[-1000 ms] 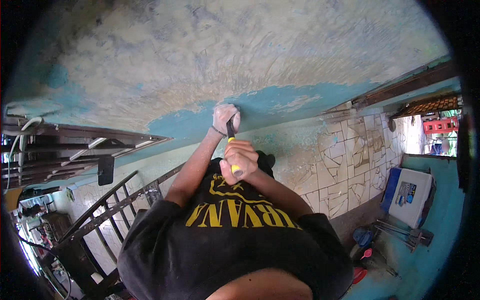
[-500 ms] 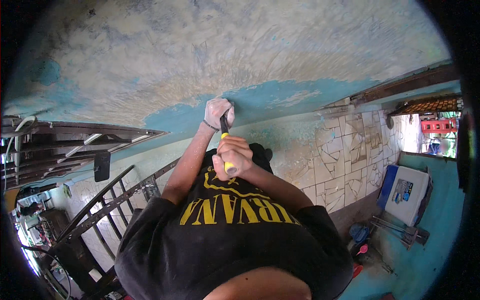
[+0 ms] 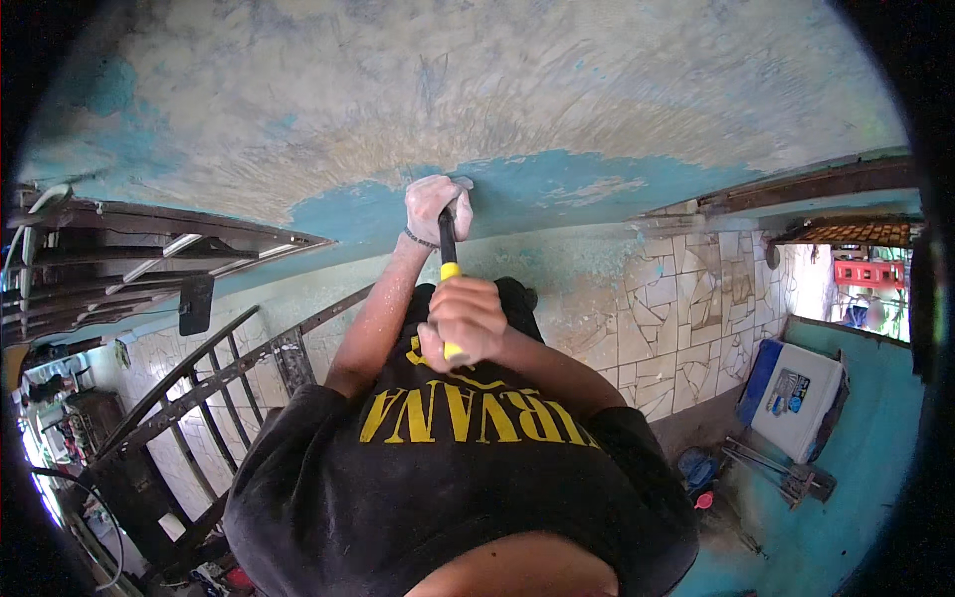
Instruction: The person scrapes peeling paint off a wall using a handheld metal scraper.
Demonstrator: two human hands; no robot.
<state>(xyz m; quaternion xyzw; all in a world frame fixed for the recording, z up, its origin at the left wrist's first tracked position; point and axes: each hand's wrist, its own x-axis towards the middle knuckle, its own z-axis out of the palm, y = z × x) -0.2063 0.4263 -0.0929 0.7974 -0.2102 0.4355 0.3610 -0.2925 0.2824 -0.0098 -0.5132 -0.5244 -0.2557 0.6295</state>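
A long-handled tool that looks like a scraper has a black shaft and a yellow handle end. My left hand, dusted with white, wraps round its upper part close against the wall, so the working end is hidden. Lower down, my right hand is closed round the yellow grip in front of my chest. Across most of the wall, rough whitish-grey surface shows, while a band of blue paint runs along its lower part beside my left hand.
Dark metal railing rises at left, under dark louvred slats. Cracked-pattern tiles cover the lower wall at right. Farther right are a white-and-blue cooler box, a metal stand and a small pink item.
My view has shifted slightly. More black shaft shows between my hands, with my right hand lower in view and my left still near the wall.
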